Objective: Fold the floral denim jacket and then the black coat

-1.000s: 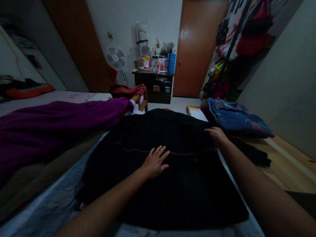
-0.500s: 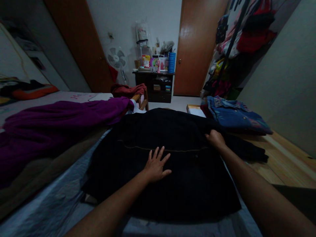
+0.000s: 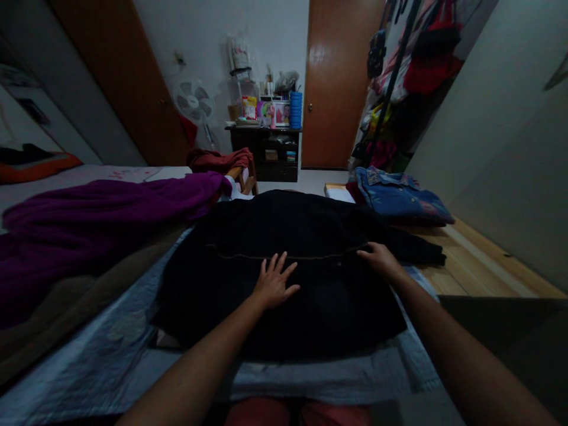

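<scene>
A black long-sleeved garment (image 3: 302, 307) is spread over a light blue cloth (image 3: 319, 378), with a thin tan seam running across it. My left hand (image 3: 274, 283) lies on the middle of the garment, just below the seam, its fingers spread. At the seam's right end, near the base of the right sleeve, is my right hand (image 3: 379, 258); its thumb and fingers are pinched on the black fabric. The right sleeve reaches out over the wooden boards.
Purple cloth (image 3: 110, 207) lies at the left. A folded denim jacket (image 3: 399, 195) rests on wooden boards (image 3: 479, 260) at the right. Farther back are a fan (image 3: 194, 102), a dark shelf (image 3: 264, 154) and hanging clothes and bags (image 3: 426, 65).
The camera view has shifted, showing more of the near edge. My right hand has moved slightly toward the seam's end; my left hand stays spread on the garment.
</scene>
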A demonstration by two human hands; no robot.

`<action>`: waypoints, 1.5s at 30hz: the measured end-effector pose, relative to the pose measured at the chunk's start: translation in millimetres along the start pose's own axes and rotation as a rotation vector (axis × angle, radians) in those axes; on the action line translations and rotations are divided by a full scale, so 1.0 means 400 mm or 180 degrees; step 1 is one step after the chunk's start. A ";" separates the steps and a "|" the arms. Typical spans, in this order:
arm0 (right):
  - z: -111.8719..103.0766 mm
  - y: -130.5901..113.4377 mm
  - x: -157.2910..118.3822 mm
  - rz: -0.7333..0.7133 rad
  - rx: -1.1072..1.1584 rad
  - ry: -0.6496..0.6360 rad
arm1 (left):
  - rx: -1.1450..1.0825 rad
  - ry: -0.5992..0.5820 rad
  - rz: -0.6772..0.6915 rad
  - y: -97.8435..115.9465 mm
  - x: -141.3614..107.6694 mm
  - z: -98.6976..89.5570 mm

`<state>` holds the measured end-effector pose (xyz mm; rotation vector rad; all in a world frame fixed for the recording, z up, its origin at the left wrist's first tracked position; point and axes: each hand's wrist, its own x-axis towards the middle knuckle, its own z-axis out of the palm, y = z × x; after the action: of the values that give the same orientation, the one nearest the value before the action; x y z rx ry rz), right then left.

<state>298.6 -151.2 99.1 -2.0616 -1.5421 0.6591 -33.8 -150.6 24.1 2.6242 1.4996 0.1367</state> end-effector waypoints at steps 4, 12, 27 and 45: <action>0.005 -0.003 -0.021 0.0184 -0.1252 0.0647 | -0.0005 0.0034 -0.0056 -0.005 0.003 0.008; -0.050 0.019 -0.116 0.0194 -0.0494 -0.0196 | 0.0088 0.0306 -0.0064 0.009 -0.010 -0.001; -0.033 0.052 -0.214 0.0057 0.0012 0.0381 | -0.0401 0.0063 0.0311 0.047 -0.061 0.017; 0.239 -0.215 -0.124 -0.1615 -0.1459 -0.0319 | -0.0090 0.0356 -0.0307 0.083 -0.075 0.013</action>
<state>162.5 -168.9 84.6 -1.8170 -2.3308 0.2303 -20.3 -193.5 23.0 2.5552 1.6430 0.2982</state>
